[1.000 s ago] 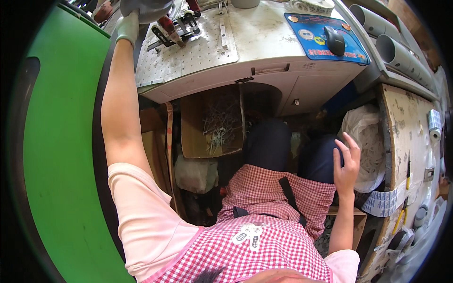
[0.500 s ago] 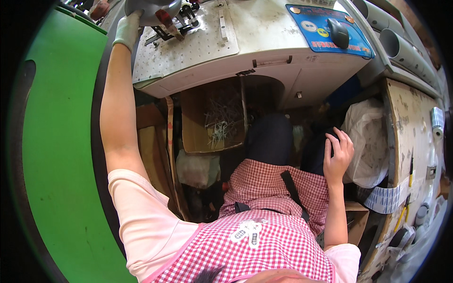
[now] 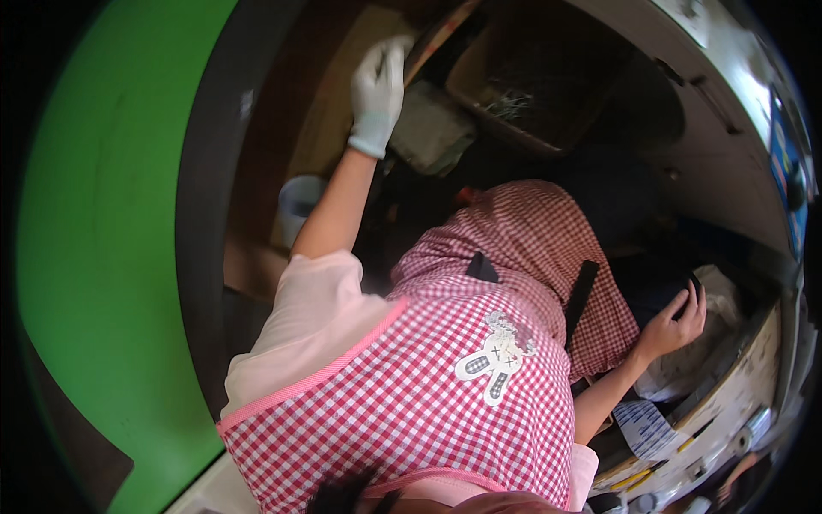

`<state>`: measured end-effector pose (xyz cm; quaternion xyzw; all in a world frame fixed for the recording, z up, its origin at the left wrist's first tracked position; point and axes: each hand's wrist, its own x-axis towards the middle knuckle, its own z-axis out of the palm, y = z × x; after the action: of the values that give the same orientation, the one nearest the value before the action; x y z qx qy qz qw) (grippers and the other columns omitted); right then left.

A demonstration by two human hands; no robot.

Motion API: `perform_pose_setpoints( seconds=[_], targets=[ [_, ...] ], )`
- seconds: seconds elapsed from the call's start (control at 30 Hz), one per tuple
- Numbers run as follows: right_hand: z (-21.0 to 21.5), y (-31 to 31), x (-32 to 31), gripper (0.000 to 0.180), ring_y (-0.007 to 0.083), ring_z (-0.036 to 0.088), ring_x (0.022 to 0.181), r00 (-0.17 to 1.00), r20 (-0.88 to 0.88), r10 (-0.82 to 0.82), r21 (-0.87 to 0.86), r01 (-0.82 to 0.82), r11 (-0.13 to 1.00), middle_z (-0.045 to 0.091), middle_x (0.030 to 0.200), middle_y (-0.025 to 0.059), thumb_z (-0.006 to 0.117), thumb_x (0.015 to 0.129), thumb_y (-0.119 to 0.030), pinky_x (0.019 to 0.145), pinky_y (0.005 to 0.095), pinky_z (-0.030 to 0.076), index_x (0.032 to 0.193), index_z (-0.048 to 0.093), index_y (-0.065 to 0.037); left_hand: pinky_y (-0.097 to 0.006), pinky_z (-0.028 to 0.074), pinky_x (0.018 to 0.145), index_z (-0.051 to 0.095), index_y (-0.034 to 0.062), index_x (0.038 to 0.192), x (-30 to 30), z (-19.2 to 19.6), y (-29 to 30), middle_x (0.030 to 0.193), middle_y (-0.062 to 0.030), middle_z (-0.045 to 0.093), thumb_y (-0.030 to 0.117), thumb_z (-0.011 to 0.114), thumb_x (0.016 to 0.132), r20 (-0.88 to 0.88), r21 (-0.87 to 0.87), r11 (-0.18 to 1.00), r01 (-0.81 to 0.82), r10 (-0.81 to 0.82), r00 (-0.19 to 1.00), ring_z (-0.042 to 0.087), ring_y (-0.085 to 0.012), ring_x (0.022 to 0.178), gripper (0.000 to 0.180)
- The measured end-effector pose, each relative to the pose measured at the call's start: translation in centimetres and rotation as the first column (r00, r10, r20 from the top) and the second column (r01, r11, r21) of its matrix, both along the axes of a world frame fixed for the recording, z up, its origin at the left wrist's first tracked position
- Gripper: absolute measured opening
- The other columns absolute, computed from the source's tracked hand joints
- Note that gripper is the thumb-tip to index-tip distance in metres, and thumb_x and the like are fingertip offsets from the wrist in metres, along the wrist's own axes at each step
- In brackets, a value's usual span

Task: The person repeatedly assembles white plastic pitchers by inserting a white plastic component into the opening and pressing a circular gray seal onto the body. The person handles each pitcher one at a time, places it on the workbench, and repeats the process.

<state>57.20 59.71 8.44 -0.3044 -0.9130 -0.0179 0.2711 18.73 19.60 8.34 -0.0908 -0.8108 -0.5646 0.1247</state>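
Note:
My left hand (image 3: pixel 379 94), in a white knitted glove, reaches down over the dim space beside the green panel. Its fingers are bent together; what they hold, if anything, is hidden, and the fingertips are slightly blurred. Close to them is the brown edge of a cardboard sheet (image 3: pixel 438 38). Below the wrist stands a pale plastic cup or tub (image 3: pixel 301 204). My right hand (image 3: pixel 676 324) is bare and rests on my dark-trousered knee, fingers apart and holding nothing.
A box (image 3: pixel 479 98) with thin white scraps sits under the white machine bench (image 3: pixel 711 111), beside a greyish wrapped bundle (image 3: pixel 431 128). A green panel (image 3: pixel 103 214) borders my left. At right are a plastic bag (image 3: pixel 719 295) and a worn tabletop (image 3: pixel 745 377) with yellow-handled tools.
My left hand has left the grey machine part on the bench and come down beside the cardboard. The view has turned left and downward. My right hand stays on the knee.

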Motion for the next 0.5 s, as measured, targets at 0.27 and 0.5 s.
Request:
perform_pose_setpoints(
  seconds=[0.27, 0.5],
  targets=[
    [-0.9, 0.9, -0.1, 0.023, 0.0299, 0.061, 0.124, 1.0, -0.001, 0.015, 0.025, -0.015, 1.0, 0.071, 0.132, 0.0107, 0.065, 0.103, -0.023, 0.106, 0.0425, 0.046, 0.116, 0.078, -0.009, -0.048, 0.044, 0.114, 0.068, 0.0076, 0.132, 7.2, -5.3, -25.2, 0.145, -0.0205, 0.06, 0.034, 0.073, 0.089, -0.063, -0.998, -0.029, -0.055, 0.483, 0.873, 0.054, -0.0397, 0.136, 0.05],
    [2.1, -3.5, -2.4, 0.025, 0.0336, 0.063, 0.12, 0.981, -0.188, 0.045, 0.012, -0.044, 0.999, 0.07, 0.13, 0.0151, 0.068, 0.1, -0.016, 0.108, 0.0429, 0.045, 0.122, 0.074, -0.006, -0.05, 0.056, 0.098, 0.072, 0.0062, 0.128, 3.9, 1.2, -20.6, 0.128, -0.0188, 0.071, 0.008, 0.055, 0.099, 0.251, -0.967, 0.16, 0.197, 0.485, 0.838, 0.068, -0.0395, 0.119, 0.033]
  ],
)
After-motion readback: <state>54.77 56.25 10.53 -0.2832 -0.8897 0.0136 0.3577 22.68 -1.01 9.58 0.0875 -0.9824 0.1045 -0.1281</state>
